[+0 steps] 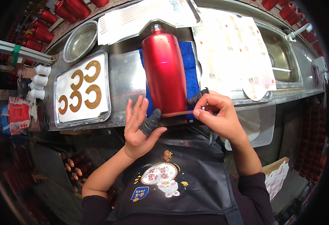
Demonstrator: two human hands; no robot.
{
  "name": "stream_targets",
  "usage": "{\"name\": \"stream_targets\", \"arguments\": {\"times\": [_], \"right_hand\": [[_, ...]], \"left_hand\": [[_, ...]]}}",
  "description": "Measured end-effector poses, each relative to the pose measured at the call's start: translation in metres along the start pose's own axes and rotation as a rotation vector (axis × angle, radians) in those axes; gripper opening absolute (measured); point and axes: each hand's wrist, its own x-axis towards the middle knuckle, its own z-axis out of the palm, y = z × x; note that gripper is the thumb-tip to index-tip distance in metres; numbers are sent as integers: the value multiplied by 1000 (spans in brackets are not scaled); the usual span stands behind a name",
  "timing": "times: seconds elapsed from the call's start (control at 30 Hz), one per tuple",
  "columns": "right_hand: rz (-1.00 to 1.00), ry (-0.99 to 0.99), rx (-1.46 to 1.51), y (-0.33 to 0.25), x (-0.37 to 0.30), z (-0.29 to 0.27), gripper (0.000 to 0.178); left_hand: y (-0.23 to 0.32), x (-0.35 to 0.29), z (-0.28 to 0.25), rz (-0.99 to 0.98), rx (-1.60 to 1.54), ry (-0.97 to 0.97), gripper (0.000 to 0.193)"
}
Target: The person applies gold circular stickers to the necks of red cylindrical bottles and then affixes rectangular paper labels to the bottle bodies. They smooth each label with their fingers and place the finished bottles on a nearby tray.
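Note:
A glossy red bottle [164,71] lies on a blue towel [189,56], its neck pointing away from me and its base at the counter's front edge. Along the base runs a thin brownish strip [179,113]. My right hand [222,118] pinches the strip's right end between thumb and finger. My left hand [138,131] is at the left of the base, fingers stretched out and apart; its index finger, in a dark finger cover [150,122], is up against the bottle's lower edge. The right index finger also wears a dark cover [198,97].
To the left, a metal tray [108,90] bears several gold C-shaped pieces. Behind it stands a metal bowl [80,41]. A sheet of pale strips [123,22] lies at the far side. Printed white sheets [228,48] cover the right, beside a sink [287,60].

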Motion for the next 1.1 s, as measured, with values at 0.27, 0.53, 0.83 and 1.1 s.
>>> {"name": "stream_targets", "arguments": {"times": [0.27, 0.53, 0.83, 1.1], "right_hand": [[29, -12, 31, 8, 1, -6, 9], [4, -5, 62, 15, 5, -2, 8], [16, -14, 63, 7, 3, 2, 10], [-7, 29, 60, -4, -5, -3, 7]], "left_hand": [[5, 14, 0, 151, 141, -39, 40], [36, 56, 10, 237, 301, -48, 37], [6, 24, 11, -84, -45, 96, 60], [-6, -7, 6, 16, 35, -1, 48]]}}
